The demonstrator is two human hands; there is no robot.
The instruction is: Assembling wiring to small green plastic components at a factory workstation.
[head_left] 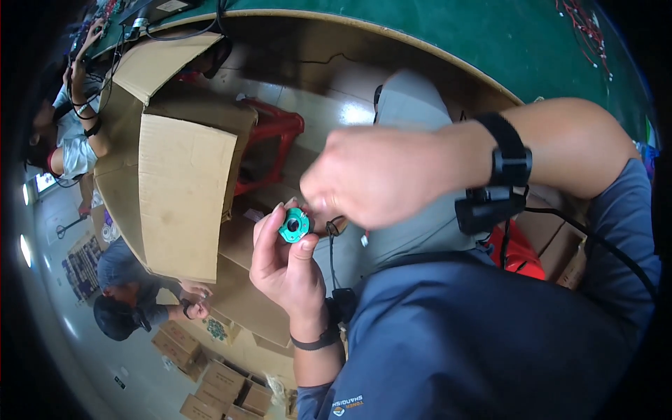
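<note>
Left hand [287, 269], fingers pinching a green ring [303, 225], right hand [374, 175] at its two o'clock, fingers curled, blurred, grip unclear, box [183, 210] at nine.

Green table [448, 43] with tan edge carried thin red wires [588, 33]. Pale glossy floor [98, 353] held brown cardboard boxes [221, 378].

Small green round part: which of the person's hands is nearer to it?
The left: the left hand holds the green round part between thumb and fingers. The right hand, blurred, is just to its upper right; whether it touches is unclear.
</note>
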